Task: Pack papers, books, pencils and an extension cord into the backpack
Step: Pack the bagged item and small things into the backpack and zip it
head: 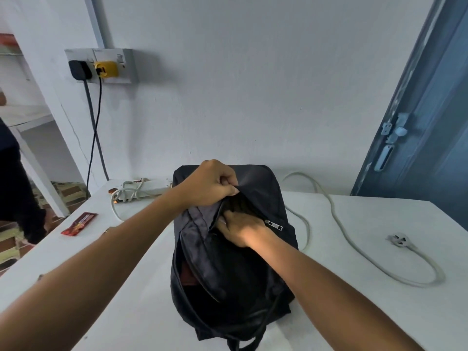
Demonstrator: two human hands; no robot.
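A black backpack (263,188) lies on the white table (367,224), its main compartment open toward me. My left hand (210,182) pinches the upper edge of the front pocket and holds it up. My right hand (240,229) reaches into that pocket; its fingertips are hidden inside, so I cannot tell what they hold. A reddish-brown item (188,273) shows inside the main compartment. The white extension cord's socket strip (141,190) lies behind the bag at the left. Its cable (354,245) loops over the right side of the table and ends at a plug (400,240).
A red wrapper (79,224) lies near the table's left edge. A wall socket with a black adapter (79,69) and a yellow plug (106,69) hangs at upper left, cords trailing down. A blue door (430,122) stands at the right. A dark-clothed person (15,188) is at far left.
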